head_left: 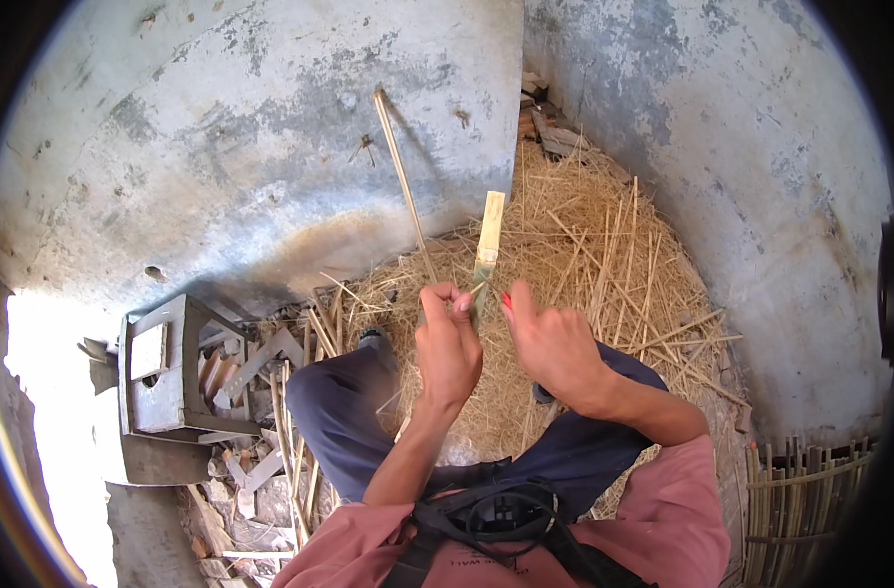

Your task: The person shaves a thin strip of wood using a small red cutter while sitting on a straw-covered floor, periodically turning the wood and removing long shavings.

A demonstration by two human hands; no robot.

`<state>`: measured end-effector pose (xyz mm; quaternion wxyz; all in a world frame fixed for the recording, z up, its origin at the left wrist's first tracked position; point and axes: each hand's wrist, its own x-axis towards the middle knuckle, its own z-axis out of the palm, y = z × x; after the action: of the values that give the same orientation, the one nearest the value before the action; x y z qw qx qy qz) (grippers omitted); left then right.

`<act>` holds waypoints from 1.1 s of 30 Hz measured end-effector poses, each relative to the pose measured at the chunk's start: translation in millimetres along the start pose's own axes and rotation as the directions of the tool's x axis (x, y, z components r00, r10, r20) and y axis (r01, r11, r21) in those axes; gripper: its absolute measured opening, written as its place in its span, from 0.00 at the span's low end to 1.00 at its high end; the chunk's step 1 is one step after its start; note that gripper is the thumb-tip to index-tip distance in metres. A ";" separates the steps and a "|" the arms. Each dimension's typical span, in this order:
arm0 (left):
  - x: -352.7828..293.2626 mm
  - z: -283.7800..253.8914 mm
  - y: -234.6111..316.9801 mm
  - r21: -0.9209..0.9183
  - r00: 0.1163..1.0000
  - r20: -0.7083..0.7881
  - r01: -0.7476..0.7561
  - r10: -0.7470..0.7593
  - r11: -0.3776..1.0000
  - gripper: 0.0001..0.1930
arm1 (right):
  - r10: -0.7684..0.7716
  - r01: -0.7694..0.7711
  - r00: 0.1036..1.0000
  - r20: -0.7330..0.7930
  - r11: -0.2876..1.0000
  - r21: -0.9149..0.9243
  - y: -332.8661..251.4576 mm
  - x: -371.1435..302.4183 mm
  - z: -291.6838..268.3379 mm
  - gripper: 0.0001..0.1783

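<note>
My left hand is closed on a long thin bamboo stick, which slants up and away toward the wall. Just beyond my fingers, between both hands, a flat piece stands out, pale yellow at its far end and grey-green nearer me. Whether it is a bamboo slat or part of a tool, I cannot tell. My right hand is closed close by, its thumb and forefinger pinching something with a small red part. Most of that item is hidden by the fingers.
Straw and shavings cover the floor around my bent legs, with loose bamboo sticks at the right. A worn wooden stool lies tipped at the left beside wood scraps. Peeling walls stand ahead; a slatted bamboo panel is lower right.
</note>
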<state>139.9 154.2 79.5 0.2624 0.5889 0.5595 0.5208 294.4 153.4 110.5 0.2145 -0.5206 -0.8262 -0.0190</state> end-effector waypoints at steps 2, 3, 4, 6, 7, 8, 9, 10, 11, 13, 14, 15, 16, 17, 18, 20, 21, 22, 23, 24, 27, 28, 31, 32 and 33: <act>0.2 1.7 -3.9 -0.003 1.000 -0.008 -0.009 0.009 1.000 0.05 | 0.002 -0.003 1.000 -0.001 0.999 -0.041 -1.1 -0.3 2.3 0.13; 0.3 2.1 -4.9 -0.006 1.000 -0.009 -0.006 0.006 1.000 0.05 | 0.003 -0.003 1.000 -0.002 0.998 -0.061 -2.1 0.0 2.9 0.13; 0.5 2.5 -5.7 -0.009 1.000 -0.011 -0.003 0.003 1.000 0.05 | 0.008 -0.007 1.000 0.014 0.999 -0.053 -2.9 1.0 2.0 0.13; 0.5 3.2 -6.7 -0.011 1.000 -0.018 -0.002 0.001 1.000 0.05 | 0.020 -0.018 0.999 0.045 0.999 -0.037 -4.1 4.2 -1.8 0.13; 0.6 3.7 -7.0 -0.010 1.000 -0.022 -0.003 0.003 1.000 0.06 | 0.022 -0.021 0.998 0.058 0.999 -0.026 -4.6 6.0 -3.2 0.13; 0.6 3.9 -7.2 -0.009 1.000 -0.027 -0.005 0.005 1.000 0.06 | 0.024 -0.023 0.997 0.070 1.000 -0.016 -5.1 7.9 -4.4 0.13; 1.1 3.7 -7.1 -0.008 1.000 -0.028 0.001 -0.001 1.000 0.06 | 0.024 -0.024 0.996 0.081 1.000 -0.005 -4.9 9.4 -5.3 0.12; 2.1 3.0 -7.0 -0.007 1.000 -0.028 0.007 -0.007 1.000 0.06 | 0.024 -0.025 0.996 0.081 1.000 0.010 -4.4 10.4 -5.0 0.13; 2.6 2.7 -6.9 -0.007 0.999 -0.029 0.013 -0.013 1.000 0.07 | 0.023 -0.025 0.997 0.080 0.999 0.024 -3.7 11.1 -4.0 0.13; 2.7 4.0 -7.7 -0.027 0.999 -0.035 0.031 -0.032 0.999 0.07 | 0.020 -0.029 0.994 0.106 0.996 0.090 -1.9 15.0 -5.5 0.13; 2.9 4.6 -8.4 -0.038 0.998 -0.038 0.039 -0.041 0.999 0.08 | 0.016 -0.035 0.991 0.134 0.990 0.140 1.1 17.3 -8.6 0.14; 3.7 4.5 -9.6 -0.033 0.999 -0.022 0.032 -0.033 0.999 0.08 | 0.013 -0.044 0.986 0.164 0.981 0.186 4.9 18.5 -11.1 0.15; 5.4 3.9 -11.0 -0.028 1.000 -0.005 0.024 -0.024 0.999 0.08 | 0.000 -0.042 0.986 0.165 0.967 0.251 9.8 18.7 -11.7 0.15; 6.9 4.2 -11.9 -0.024 1.000 0.012 0.016 -0.016 1.000 0.08 | -0.012 -0.041 0.986 0.166 0.949 0.314 15.7 18.3 -11.5 0.16; 7.8 5.3 -13.1 -0.018 1.000 0.020 0.016 -0.016 1.000 0.09 | -0.027 -0.038 0.986 0.166 0.925 0.379 19.1 19.4 -12.6 0.16; 8.7 8.7 -14.4 -0.007 0.999 0.037 0.016 -0.016 1.000 0.10 | 0.020 -0.114 0.980 0.200 0.875 0.471 23.6 21.8 -25.5 0.15; 7.4 10.7 -14.6 -0.023 0.999 0.038 0.005 -0.004 1.000 0.10 | 0.042 -0.152 0.975 0.219 0.844 0.514 23.1 22.7 -32.8 0.14; 5.3 12.6 -14.8 -0.038 0.999 0.039 -0.007 0.009 0.999 0.09 | 0.062 -0.159 0.978 0.201 0.842 0.516 21.5 22.8 -38.0 0.14; 4.1 13.5 -15.1 -0.052 0.999 0.039 -0.019 0.021 0.998 0.09 | 0.081 -0.166 0.980 0.183 0.839 0.518 19.7 22.9 -42.4 0.14; 4.1 13.5 -13.2 -0.058 0.999 0.041 -0.015 0.017 0.998 0.09 | 0.104 -0.176 0.981 0.164 0.837 0.518 19.2 22.0 -44.9 0.14; 5.0 11.6 -8.8 -0.059 0.999 0.035 -0.019 0.021 0.998 0.09 | 0.051 -0.087 0.994 0.100 0.916 0.392 15.4 11.6 -37.0 0.13; 5.5 11.9 -10.1 -0.051 0.999 0.027 -0.030 0.031 0.998 0.09 | 0.043 -0.082 0.993 0.110 0.920 0.384 16.4 10.3 -32.7 0.13; 5.7 11.8 -11.1 -0.054 0.999 0.027 -0.024 0.026 0.998 0.09 | 0.026 -0.069 0.992 0.122 0.930 0.361 19.2 8.1 -20.2 0.13; 5.5 12.0 -11.2 -0.060 0.999 0.031 -0.016 0.018 0.998 0.09 | 0.027 -0.066 0.993 0.116 0.933 0.355 18.9 7.8 -18.1 0.13; 5.6 11.6 -10.6 -0.062 0.999 0.029 -0.017 0.019 0.998 0.09 | 0.024 -0.060 0.994 0.108 0.935 0.349 18.2 8.2 -16.7 0.13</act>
<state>145.4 165.1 68.1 0.2841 0.5929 0.5339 0.5316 312.8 164.5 125.2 0.2617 -0.4917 -0.8149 0.1602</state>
